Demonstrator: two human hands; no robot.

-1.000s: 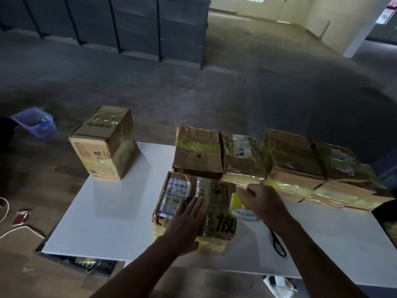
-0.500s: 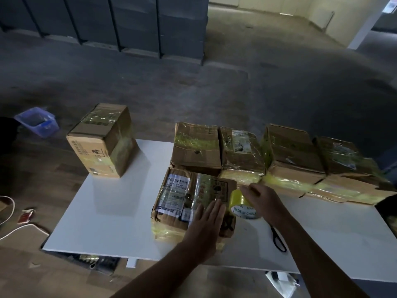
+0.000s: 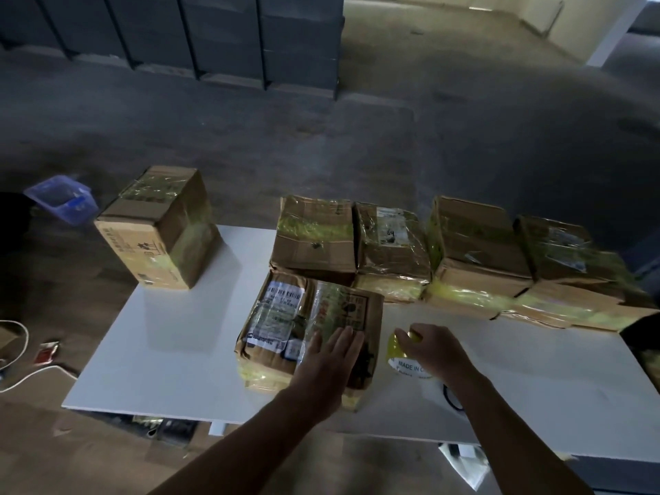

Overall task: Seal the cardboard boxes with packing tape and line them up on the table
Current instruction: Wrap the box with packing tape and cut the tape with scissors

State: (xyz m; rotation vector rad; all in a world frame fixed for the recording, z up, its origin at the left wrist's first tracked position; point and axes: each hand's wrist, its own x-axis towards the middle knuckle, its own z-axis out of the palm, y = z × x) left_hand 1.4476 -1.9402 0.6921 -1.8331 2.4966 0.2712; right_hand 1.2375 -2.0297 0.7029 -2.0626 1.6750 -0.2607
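A flat cardboard box (image 3: 303, 323) with a barcode label and yellow tape lies near the front of the white table (image 3: 178, 351). My left hand (image 3: 330, 362) presses flat on its near right corner, fingers together. My right hand (image 3: 434, 350) grips a roll of yellow packing tape (image 3: 401, 351) just right of that box, low over the table. Behind them several taped boxes (image 3: 475, 244) stand in a row along the far edge. One taller taped box (image 3: 160, 226) stands alone at the far left corner.
Black scissors (image 3: 451, 400) lie on the table under my right forearm, mostly hidden. On the floor to the left are a blue plastic bin (image 3: 60, 198), a white cable (image 3: 25, 376) and a red packet (image 3: 46, 351). Dark shelving units (image 3: 214, 33) stand far behind.
My right hand has carried the tape roll from the box's far right corner down toward me and rightward off the box. My left hand stays flat on the box, shifted slightly right.
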